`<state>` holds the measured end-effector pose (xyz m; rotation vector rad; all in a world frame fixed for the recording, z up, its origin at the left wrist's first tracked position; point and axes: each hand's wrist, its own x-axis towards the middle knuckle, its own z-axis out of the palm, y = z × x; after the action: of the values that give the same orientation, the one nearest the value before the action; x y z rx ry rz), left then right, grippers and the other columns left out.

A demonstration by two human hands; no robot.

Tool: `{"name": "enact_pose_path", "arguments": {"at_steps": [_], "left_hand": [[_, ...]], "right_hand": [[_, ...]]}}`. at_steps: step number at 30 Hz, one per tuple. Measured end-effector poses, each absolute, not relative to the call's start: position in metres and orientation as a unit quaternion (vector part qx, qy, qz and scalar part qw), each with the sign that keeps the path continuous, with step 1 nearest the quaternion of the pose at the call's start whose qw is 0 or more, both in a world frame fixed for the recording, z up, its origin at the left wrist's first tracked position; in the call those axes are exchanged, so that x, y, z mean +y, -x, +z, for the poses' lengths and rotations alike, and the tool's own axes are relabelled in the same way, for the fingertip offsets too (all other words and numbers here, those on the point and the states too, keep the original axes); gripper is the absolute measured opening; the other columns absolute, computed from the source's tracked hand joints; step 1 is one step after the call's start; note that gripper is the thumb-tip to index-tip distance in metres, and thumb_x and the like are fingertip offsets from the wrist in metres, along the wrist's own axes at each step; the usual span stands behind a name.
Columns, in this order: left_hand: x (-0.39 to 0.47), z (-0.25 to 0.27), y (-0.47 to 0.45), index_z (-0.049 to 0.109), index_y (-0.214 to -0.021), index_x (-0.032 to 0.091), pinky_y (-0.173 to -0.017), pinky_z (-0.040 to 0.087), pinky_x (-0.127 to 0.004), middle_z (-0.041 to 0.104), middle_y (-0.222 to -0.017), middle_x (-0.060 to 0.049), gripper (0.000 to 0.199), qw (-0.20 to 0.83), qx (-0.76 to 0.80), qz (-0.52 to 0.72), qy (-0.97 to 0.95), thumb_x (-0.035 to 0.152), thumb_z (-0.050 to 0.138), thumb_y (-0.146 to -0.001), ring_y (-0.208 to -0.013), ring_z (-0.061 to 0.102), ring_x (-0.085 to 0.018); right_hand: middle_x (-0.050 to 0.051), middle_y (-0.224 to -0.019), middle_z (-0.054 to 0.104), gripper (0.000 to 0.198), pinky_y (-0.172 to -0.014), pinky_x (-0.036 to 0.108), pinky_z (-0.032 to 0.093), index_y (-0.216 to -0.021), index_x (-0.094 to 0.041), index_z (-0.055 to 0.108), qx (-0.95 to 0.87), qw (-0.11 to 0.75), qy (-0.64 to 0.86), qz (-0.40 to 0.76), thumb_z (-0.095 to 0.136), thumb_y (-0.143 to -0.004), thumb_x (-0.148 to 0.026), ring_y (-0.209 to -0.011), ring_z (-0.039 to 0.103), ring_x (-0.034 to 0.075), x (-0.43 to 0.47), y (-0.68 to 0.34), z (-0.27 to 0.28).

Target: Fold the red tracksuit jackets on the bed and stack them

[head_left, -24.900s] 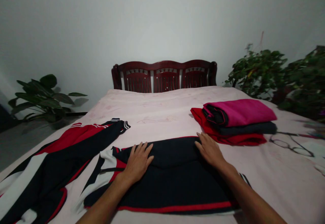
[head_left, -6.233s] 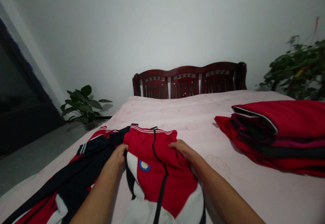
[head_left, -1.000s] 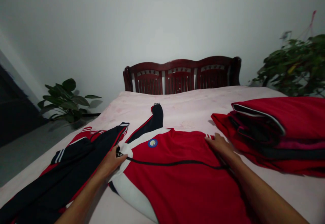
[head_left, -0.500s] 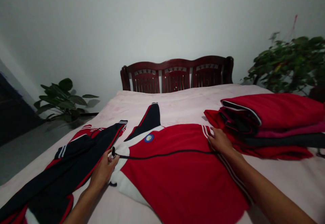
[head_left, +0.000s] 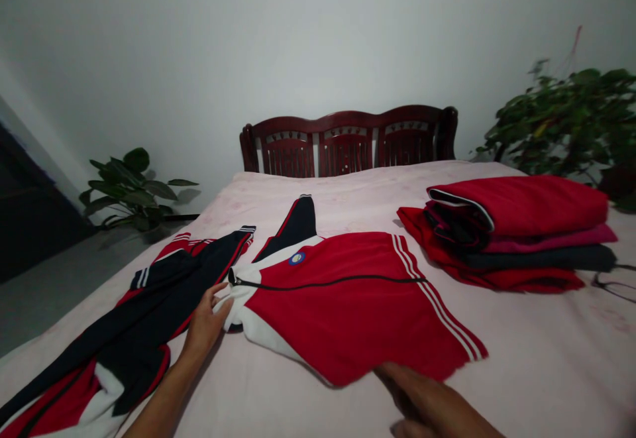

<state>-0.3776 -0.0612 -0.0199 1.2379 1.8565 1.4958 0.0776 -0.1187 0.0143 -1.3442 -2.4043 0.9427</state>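
Observation:
A red zip jacket with a white yoke, striped hem and round blue badge lies front up on the bed. One dark navy sleeve points toward the headboard; the near sleeve is mostly hidden. My left hand pinches the white collar by the top of the black zipper. At the jacket's near side edge is my right hand, slightly blurred, its fingers stretched out and their tips at or just under the fabric. Left of the jacket lies another navy, red and white garment, loosely spread.
A pile of folded red, magenta and dark clothes sits on the right, with eyeglasses beside it. Pink bedding covers the bed. Beyond stand a wooden headboard and leafy plants on either side.
My right hand has let go of the striped hem and come down to the jacket's near edge, which now shows in view. My left hand stays at the collar.

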Motion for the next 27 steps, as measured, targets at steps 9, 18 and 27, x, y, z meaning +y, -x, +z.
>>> {"name": "enact_pose_path", "arguments": {"at_steps": [9,18,27], "left_hand": [[-0.06,-0.034,0.372,0.054,-0.126,0.015,-0.062,0.052,-0.03,0.066,-0.082,-0.003,0.069,0.2,0.661,0.615,-0.38,0.05,0.07,-0.068,-0.072,0.065,-0.02],[-0.063,-0.026,0.371,0.055,-0.121,0.013,-0.058,0.049,-0.028,0.065,-0.078,-0.001,0.069,0.228,0.644,0.64,-0.352,0.049,0.072,-0.064,-0.066,0.062,-0.017],[-0.063,-0.026,0.37,0.056,-0.12,0.014,-0.056,0.048,-0.026,0.061,-0.072,0.002,0.069,0.207,0.638,0.662,-0.335,0.049,0.072,-0.063,-0.062,0.06,-0.016]], "right_hand": [[0.013,-0.149,0.044,0.073,-0.111,0.048,0.037,-0.149,-0.022,0.034,-0.858,0.266,0.438,0.039,0.054,-0.079,-0.015,-0.137,0.04,0.026,-0.055,-0.074,-0.019],[0.007,-0.095,0.063,0.01,-0.083,0.038,0.044,-0.093,-0.02,0.058,-0.866,0.267,0.422,-0.007,0.051,-0.088,-0.016,-0.091,0.055,0.022,-0.058,-0.051,-0.007],[0.005,-0.089,0.063,0.012,-0.078,0.034,0.038,-0.08,-0.021,0.061,-0.873,0.221,0.435,-0.014,0.053,-0.084,-0.014,-0.085,0.053,0.02,-0.062,-0.028,0.01]]}}
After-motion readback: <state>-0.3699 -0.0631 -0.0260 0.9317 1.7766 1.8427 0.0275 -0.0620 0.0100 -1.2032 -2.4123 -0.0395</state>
